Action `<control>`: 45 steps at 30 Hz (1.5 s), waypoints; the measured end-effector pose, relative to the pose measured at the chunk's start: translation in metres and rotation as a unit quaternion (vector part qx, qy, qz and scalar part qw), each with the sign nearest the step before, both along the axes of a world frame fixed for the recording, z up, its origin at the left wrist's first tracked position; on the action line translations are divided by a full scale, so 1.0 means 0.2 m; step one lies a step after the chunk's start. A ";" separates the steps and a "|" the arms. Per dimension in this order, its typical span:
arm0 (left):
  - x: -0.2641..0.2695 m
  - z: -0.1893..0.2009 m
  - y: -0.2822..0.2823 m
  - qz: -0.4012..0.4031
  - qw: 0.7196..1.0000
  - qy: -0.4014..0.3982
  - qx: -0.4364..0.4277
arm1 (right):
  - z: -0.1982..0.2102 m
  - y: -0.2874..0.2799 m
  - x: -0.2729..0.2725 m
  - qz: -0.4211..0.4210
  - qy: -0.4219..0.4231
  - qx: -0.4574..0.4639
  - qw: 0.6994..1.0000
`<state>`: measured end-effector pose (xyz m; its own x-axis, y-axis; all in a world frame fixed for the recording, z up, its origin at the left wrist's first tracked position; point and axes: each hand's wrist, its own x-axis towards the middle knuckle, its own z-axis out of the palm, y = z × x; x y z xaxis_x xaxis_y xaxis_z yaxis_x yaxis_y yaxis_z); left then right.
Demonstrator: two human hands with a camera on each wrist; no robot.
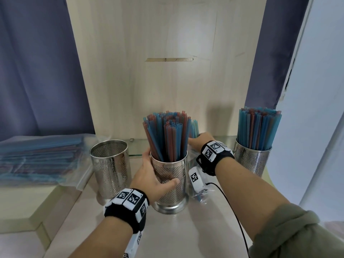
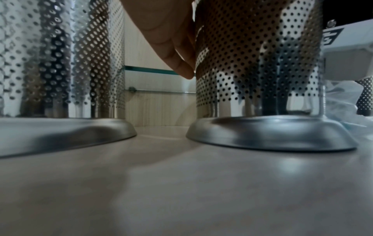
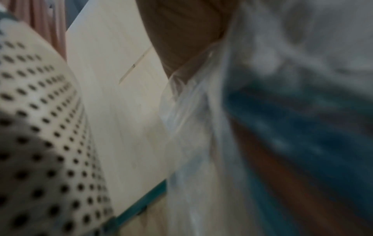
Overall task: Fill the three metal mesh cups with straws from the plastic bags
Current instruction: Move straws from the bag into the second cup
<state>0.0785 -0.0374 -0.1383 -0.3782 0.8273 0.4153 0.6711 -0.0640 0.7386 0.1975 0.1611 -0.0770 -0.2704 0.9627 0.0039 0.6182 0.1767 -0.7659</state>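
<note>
Three metal mesh cups stand on the wooden counter. The left cup (image 1: 109,164) is empty. Blue and red straws (image 1: 167,135) pack the middle cup (image 1: 170,185), and the right cup (image 1: 252,159) is just as full. My left hand (image 1: 152,175) grips the middle cup, thumb in front and fingers (image 2: 173,41) round its far side (image 2: 258,71). Just right of and behind that cup, my right hand (image 1: 201,142) holds a clear plastic bag (image 1: 200,194) with a few straws (image 1: 194,129) in it. The right wrist view is blurred, showing bag film (image 3: 201,111) and blue straws (image 3: 302,127).
A stack of clear bags full of straws (image 1: 41,159) lies on the counter at the left. A wooden back panel (image 1: 167,71) rises behind the cups, with a glass shelf edge (image 2: 149,70) at its foot. A black cable (image 1: 236,216) trails from my right wrist.
</note>
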 end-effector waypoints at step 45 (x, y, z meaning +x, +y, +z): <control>0.00 -0.01 0.00 -0.006 1.000 -0.006 -0.001 | 0.01 -0.05 -0.06 -0.042 0.030 -0.037 0.998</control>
